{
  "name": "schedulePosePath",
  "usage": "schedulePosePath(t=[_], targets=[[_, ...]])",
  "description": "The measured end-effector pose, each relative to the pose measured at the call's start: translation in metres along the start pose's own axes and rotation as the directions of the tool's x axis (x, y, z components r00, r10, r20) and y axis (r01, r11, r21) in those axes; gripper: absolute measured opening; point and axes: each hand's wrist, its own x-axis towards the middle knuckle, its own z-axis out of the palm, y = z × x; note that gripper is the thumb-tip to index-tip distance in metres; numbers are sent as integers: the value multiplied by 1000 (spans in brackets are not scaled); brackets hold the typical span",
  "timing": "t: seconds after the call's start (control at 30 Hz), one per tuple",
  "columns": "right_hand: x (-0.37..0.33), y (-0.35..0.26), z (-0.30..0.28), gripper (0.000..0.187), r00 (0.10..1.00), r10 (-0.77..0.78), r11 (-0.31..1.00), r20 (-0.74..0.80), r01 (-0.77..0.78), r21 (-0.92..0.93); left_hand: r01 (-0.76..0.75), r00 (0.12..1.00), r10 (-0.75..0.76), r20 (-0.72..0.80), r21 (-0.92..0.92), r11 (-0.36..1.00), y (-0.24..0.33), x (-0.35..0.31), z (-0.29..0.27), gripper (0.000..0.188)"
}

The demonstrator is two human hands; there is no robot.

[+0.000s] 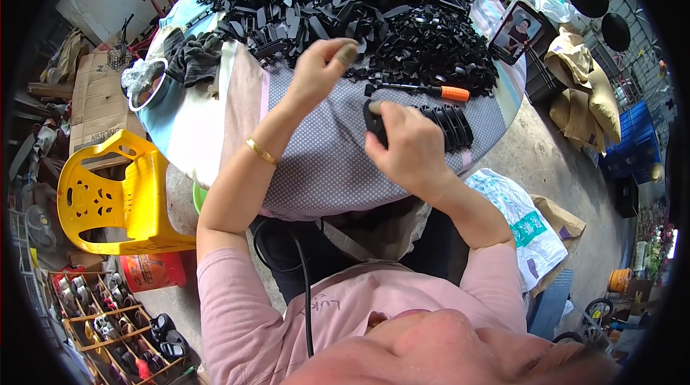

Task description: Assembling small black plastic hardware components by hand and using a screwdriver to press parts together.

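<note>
A big heap of black plastic parts [338, 4] covers the far side of the round table. At the heap's near edge is my left hand [320, 72], fingers curled and pressed together; whatever they hold is too small to make out. My right hand [413, 140] grips a dark, rounded black plastic piece [375, 126] above the dotted cloth. Just to its right, similar black pieces [454, 127] stand lined up in a row, partly hidden by the hand. Beyond them lies a screwdriver [453, 93] with an orange handle.
A phone [516, 31] showing a person leans at the table's right. Dark gloves [194, 58] and a bowl [149, 84] lie on the left of the striped tablecloth [237, 119]. A yellow plastic chair [118, 198] stands at left, a white plastic bag [521, 220] at lower right.
</note>
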Motion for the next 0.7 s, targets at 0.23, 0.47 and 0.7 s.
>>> schedulePosePath(t=[0.23,0.47,0.7], targets=[[-10,2,14,15,981,-77,968,177,116,-223,-134,978,202,-44,610,781,-3,8,3,22],[-19,2,18,20,982,-99,951,162,141,-274,-275,960,150,236,900,338,-3,2,9,35],[16,20,0,18,993,-104,995,54,103,19,-371,896,437,73,664,649,-5,3,-9,33]])
